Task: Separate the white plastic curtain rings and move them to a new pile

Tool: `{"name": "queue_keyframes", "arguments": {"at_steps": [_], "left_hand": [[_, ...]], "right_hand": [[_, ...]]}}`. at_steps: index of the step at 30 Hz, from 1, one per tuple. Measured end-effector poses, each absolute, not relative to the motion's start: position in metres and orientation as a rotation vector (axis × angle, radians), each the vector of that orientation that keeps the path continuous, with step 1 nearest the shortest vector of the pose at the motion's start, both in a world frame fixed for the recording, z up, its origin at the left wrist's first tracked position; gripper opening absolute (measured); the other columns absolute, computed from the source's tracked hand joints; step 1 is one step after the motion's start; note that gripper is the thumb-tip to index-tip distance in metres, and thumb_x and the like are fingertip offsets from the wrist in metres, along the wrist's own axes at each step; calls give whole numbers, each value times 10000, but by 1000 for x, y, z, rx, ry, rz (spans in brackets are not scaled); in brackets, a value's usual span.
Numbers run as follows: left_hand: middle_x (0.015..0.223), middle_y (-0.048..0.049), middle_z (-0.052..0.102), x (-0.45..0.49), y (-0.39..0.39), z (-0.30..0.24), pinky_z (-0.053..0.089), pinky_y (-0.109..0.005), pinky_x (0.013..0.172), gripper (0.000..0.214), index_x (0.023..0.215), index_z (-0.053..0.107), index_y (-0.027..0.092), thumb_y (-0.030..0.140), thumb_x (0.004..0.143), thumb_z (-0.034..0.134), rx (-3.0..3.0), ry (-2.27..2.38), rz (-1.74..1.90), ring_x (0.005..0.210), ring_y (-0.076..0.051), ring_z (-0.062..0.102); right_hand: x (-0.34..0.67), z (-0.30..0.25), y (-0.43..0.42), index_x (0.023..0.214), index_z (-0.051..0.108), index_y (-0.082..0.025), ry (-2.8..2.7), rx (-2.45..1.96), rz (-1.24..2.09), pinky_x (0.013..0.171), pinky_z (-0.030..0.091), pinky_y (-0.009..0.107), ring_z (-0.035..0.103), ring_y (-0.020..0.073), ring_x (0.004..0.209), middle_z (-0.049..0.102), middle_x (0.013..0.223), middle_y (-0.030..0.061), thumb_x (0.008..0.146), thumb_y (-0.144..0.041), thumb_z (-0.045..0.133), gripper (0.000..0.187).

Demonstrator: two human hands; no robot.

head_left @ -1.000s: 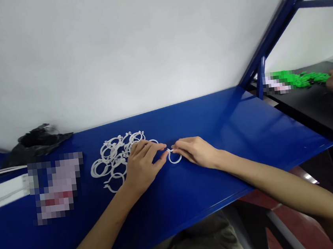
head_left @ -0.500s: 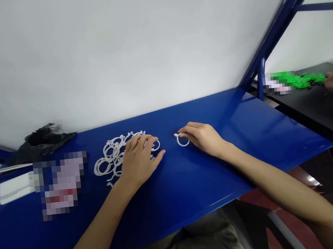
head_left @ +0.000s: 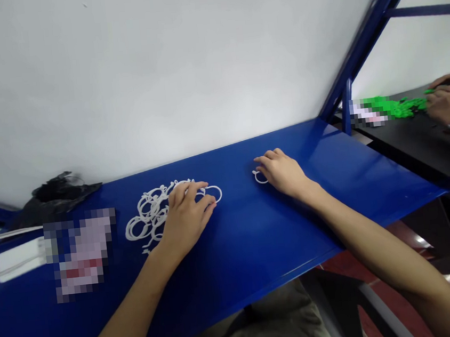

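A pile of white plastic curtain rings, each with a small eyelet, lies on the blue table. My left hand rests over the pile's right side. Its thumb and forefinger close on the edges of one ring that juts out to the right. Farther right, my right hand is low over a single ring, fingers apart and the forefinger stretched out above it. The hand covers the right part of that ring. My left palm hides some of the pile.
On the left lie a black plastic bag, a white box with cables and a blurred packet. A blue frame post rises at right. Beyond it, another person's hands work beside green pieces on a dark table.
My right hand has shifted right and away from me, the single ring going with it, and its fingers have spread. My left fingers have drawn closer around a ring, which sticks out farther right.
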State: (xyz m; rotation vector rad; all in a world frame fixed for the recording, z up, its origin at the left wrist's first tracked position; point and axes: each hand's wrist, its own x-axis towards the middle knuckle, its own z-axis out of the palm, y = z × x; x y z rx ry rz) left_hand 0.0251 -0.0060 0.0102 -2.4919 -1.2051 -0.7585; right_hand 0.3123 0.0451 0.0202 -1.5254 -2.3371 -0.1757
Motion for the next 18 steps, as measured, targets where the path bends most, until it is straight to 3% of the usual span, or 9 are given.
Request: {"name": "queue_keyframes", "arguments": {"at_steps": [4,9,12,15,18], "left_hand": [[1215,-52,622,32,-13,16,459,-484,989,91,906,694,272,197,876,652,-2502,-1037,-836,1141,-278,497],[1189,-45,618,39,-17,16,462,-451,1012,151,937,685,288,160,856,674,-2542,-893,-971,1116,-252,507],[1207,-59,608,43,-20,14,472,-432,1003,230,1065,650,283,164,868,663,-2566,-881,-983,1116,-242,527],[1261,-99,576,47,-24,14,476,-430,997,457,1323,492,246,257,893,648,-2619,-1077,-1056,1163,-249,530],[1179,-81,617,49,-25,14,481,-437,983,467,1347,439,234,337,922,605,-2641,-1312,-1202,1128,-238,558]], "right_hand": [[290,27,29,1204,614,-175,-2377,-1133,279,884,505,390,610,223,971,685,1037,90,996,-398,520,319],[270,23,12,1185,567,-181,-2262,-953,723,739,522,297,661,150,779,703,887,23,991,-350,539,259],[268,20,11,1142,564,-184,-2171,-919,799,685,519,268,664,134,734,704,842,9,987,-289,528,191],[270,20,11,1120,572,-185,-2146,-916,753,673,512,257,654,127,720,697,836,9,975,-260,525,170],[271,23,9,1122,584,-181,-2169,-918,637,680,505,259,645,129,724,695,840,15,971,-246,520,177]]}}
